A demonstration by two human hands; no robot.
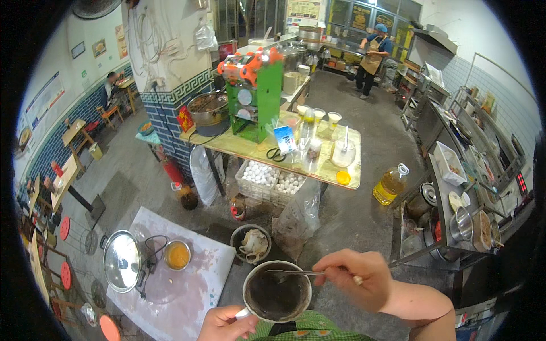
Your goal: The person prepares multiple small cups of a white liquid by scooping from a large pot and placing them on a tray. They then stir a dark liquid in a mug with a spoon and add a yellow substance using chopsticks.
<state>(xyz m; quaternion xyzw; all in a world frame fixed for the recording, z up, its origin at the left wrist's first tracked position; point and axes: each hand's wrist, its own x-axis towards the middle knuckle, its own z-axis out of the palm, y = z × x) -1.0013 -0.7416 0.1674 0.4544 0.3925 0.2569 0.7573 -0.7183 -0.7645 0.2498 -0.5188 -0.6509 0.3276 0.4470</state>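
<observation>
In the lower middle of the head view, my left hand (227,325) grips the handle of a white cup (309,294) with a wide mouth. Dark liquid or paste (275,296) fills part of it, and its inner wall is smeared. My right hand (356,277) pinches the handle of a thin metal spoon (298,272). The spoon lies across the cup's mouth from the right, its tip over the dark contents; whether it touches them I cannot tell. Below the cup shows a green checked apron (311,324).
A table (123,294) at left holds a metal lid (122,261) and a bowl of orange liquid (177,255). Beyond the cup stands a bin (237,251). A green cup-sealing machine (256,102) tops the worktable (222,149). An oil jug (389,185) stands on the floor. A person (373,59) works far back.
</observation>
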